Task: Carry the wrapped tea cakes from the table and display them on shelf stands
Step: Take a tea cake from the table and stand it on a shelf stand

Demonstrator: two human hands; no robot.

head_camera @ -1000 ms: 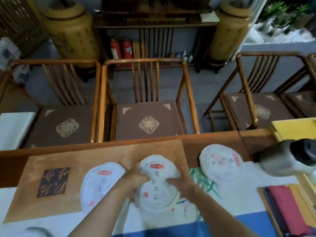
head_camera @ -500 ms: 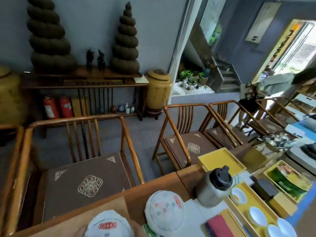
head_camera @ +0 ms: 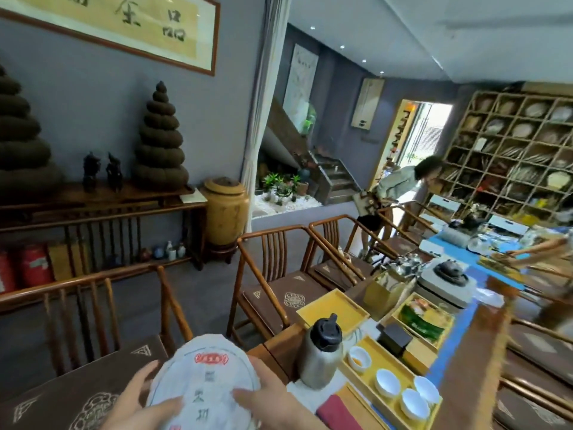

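Note:
A round tea cake in white paper with a red label and printed characters is lifted in front of me at the bottom of the head view. My left hand grips its left edge, thumb across the paper. My right hand grips its right edge with the thumb on top. Far off at the upper right stands a wooden grid shelf with several wrapped cakes in its compartments. The other tea cakes on the table are out of view.
A steel thermos stands just right of the cake. Beyond it sit yellow trays with white cups and a long table with tea ware. Wooden chairs line the aisle. A person bends near the shelf.
The cake has come up off the table in both hands. My view has swung up and to the right, from the tabletop toward the room and the far shelf.

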